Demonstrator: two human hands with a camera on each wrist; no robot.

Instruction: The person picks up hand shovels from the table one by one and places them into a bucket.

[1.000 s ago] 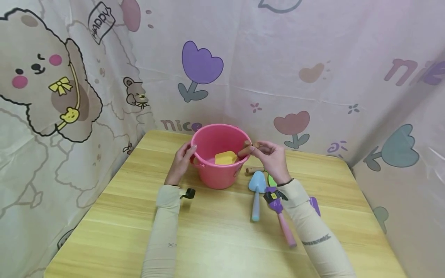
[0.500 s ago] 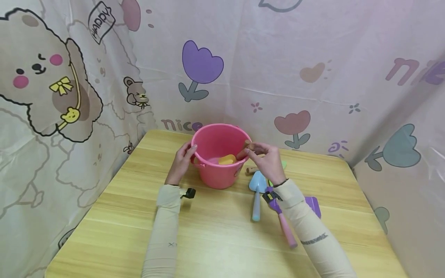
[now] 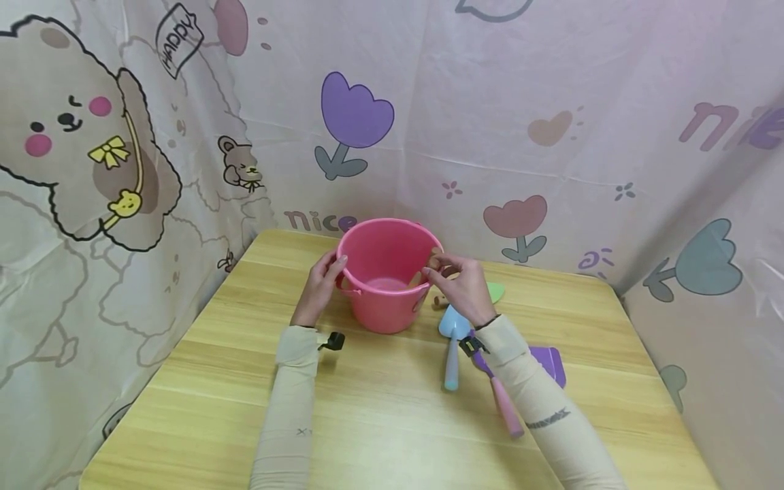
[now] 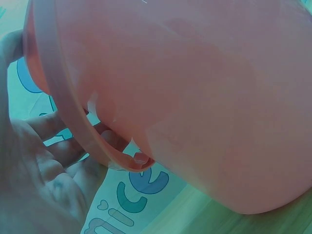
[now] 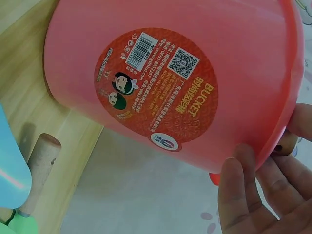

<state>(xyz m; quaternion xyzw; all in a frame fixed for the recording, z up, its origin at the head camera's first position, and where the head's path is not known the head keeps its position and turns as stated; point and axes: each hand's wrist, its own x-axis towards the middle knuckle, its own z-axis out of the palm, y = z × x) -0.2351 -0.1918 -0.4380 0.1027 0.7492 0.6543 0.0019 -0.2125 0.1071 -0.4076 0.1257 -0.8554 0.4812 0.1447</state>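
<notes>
A pink bucket (image 3: 382,309) stands upright on the table, its red label (image 5: 161,92) facing the right wrist camera. My left hand (image 3: 317,286) grips its left rim, thumb over the edge and fingers outside behind the bail handle (image 4: 83,131). At the opposite rim, my right hand (image 3: 467,286) pinches the wooden handle (image 3: 433,260) of a small toy shovel that leans down inside the bucket. The front wall hides the shovel's yellow blade. In the right wrist view the handle's end (image 5: 286,143) shows between thumb and fingers, right at the rim.
Right of the bucket lie a light blue trowel (image 3: 452,354), a green tool (image 3: 496,292) with a wooden handle (image 5: 41,168), a purple tool with a pink handle (image 3: 507,408) and a purple flat-bladed one (image 3: 549,364). A printed curtain (image 3: 429,177) hangs behind the table (image 3: 367,408).
The right hand has moved left and slightly down toward the rim. The shovel's yellow blade has slid down out of sight behind the bucket's front wall. My left hand keeps its place.
</notes>
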